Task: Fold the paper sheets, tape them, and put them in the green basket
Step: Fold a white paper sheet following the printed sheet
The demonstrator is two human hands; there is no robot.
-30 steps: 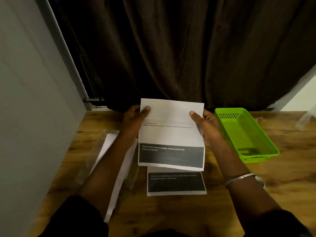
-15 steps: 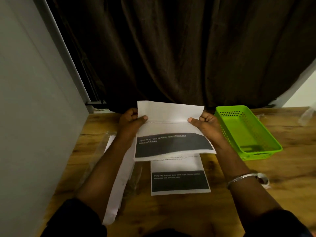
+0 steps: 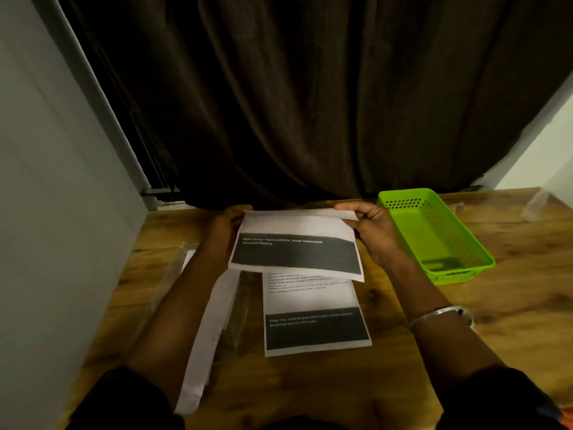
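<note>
Right hand (image 3: 372, 231) pinches sheet (image 3: 294, 243) at its far-right corner; left hand (image 3: 224, 231) seemingly grips the left edge, though it is partly hidden. Green basket (image 3: 428, 237) at 3 o'clock, nearest right hand.

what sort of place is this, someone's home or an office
Likely a room in a home, though not certain: a wood-grain table stands against a heavy dark curtain, with a window frame beside it and a plain grey wall at the left.
</note>
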